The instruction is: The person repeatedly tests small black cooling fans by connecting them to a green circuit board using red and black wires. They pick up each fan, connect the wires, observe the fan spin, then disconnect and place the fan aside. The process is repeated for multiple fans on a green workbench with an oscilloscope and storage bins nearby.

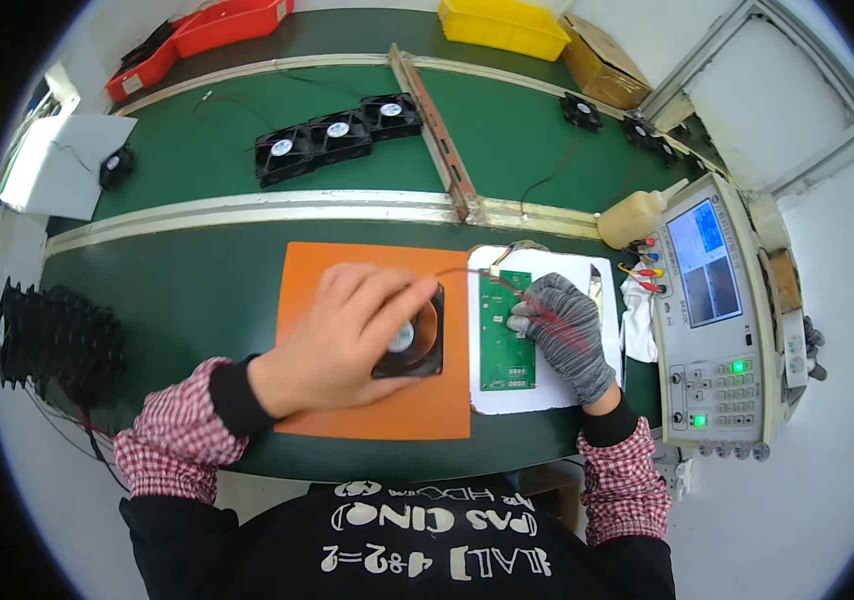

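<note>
A black square cooling fan (431, 345) lies on an orange mat (377, 418). My bare left hand (352, 335) spans it, fingers over the far side and thumb along the near edge, closed on its frame. Thin dark red wires (462, 270) run from the fan's far side across to my right hand (562, 325), which wears a grey knitted glove. Its fingertips are pinched together over a green circuit board (495, 365), on the fan cable; the plug end is hidden. The board lies on a white pad (557, 395), with a white connector (495, 271) and coloured wires at its far end.
A test instrument (712, 320) with a lit screen stands at right, beside a yellowish bottle (632, 218). Stacked black fans (57, 335) stand at left. Beyond a metal rail (267, 207) lie three fans (337, 135). Red bins (232, 27) and a yellow bin (502, 28) are farther back.
</note>
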The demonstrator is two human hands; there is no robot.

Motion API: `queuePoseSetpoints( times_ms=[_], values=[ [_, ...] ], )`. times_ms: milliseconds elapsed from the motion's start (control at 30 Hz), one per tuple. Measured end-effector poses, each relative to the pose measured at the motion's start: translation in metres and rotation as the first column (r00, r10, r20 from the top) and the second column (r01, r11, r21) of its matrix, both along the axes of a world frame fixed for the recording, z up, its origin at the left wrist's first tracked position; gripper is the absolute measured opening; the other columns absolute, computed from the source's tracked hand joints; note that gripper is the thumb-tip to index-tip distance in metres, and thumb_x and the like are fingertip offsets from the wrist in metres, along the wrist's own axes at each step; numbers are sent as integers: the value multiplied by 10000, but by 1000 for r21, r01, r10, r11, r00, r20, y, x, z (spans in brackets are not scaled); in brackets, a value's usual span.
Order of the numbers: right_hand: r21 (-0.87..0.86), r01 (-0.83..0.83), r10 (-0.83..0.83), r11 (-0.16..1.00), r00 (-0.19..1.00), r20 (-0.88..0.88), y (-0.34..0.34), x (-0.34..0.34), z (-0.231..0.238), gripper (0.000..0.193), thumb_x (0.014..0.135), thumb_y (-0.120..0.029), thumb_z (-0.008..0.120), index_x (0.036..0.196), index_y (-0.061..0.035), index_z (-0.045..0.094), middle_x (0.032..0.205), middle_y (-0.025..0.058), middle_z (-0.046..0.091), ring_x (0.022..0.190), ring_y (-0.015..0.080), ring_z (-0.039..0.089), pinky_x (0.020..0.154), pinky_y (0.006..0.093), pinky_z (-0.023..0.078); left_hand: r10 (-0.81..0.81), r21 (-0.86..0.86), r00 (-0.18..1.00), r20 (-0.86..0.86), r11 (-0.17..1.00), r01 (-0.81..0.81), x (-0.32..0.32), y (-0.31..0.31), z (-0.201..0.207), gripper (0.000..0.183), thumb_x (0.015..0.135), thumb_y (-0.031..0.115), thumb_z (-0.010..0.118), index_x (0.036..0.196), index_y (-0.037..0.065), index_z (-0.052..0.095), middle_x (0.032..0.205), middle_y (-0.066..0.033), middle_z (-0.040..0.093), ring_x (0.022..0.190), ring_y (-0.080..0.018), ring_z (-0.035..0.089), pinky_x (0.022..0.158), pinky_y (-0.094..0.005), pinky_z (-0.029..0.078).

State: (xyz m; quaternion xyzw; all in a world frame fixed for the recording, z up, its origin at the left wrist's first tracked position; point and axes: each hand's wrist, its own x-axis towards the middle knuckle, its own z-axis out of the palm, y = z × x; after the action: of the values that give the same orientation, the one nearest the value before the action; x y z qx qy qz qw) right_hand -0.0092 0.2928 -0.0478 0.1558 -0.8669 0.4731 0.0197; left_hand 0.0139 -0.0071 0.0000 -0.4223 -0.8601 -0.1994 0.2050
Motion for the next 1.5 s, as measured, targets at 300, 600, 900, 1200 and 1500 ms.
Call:
queuePoseSetpoints(
  times_ms=[300,600,900,1200,1500],
  values=[
    [-63,23,-28,998,996,-86,9,0,-15,193,655,-58,815,815,-32,711,839,80,613,813,225,618,767,325,510,-737,647,612,287,620,444,38,-23,62,426,929,322,607,1253,55,534,1057,-145,644,840,-245,635,655,-322,474],
    [-82,-11,5,997,998,-65,-1,-1,-8,173,672,-42,798,808,-13,696,830,80,613,813,228,619,759,326,511,-691,888,-713,122,396,-232,22,-36,74,358,961,111,517,1285,-28,454,998,-304,609,913,-405,618,797,-474,498],
    [128,27,9,991,961,-276,2,2,-3,169,694,-71,787,798,-38,657,803,97,621,783,264,625,732,353,513,-196,212,845,-498,917,338,-1,0,52,648,835,599,612,1173,47,565,1116,-211,620,888,-300,631,696,-366,517],
    [-185,129,-165,974,967,-193,-7,6,5,252,770,-115,783,976,-46,656,891,67,629,766,158,621,687,268,507,473,157,879,-62,874,-459,-220,39,-30,760,870,391,646,1392,-78,352,1473,-277,315,1381,-402,292,1133,-504,235],
    [-26,173,-161,985,836,-524,-10,14,18,554,794,-45,725,1303,-83,511,1231,183,569,943,248,648,779,321,551,-228,280,962,151,943,179,-118,48,19,652,589,265,796,1127,22,518,1052,-169,518,1007,-368,474,914,-433,406]
  ],
)
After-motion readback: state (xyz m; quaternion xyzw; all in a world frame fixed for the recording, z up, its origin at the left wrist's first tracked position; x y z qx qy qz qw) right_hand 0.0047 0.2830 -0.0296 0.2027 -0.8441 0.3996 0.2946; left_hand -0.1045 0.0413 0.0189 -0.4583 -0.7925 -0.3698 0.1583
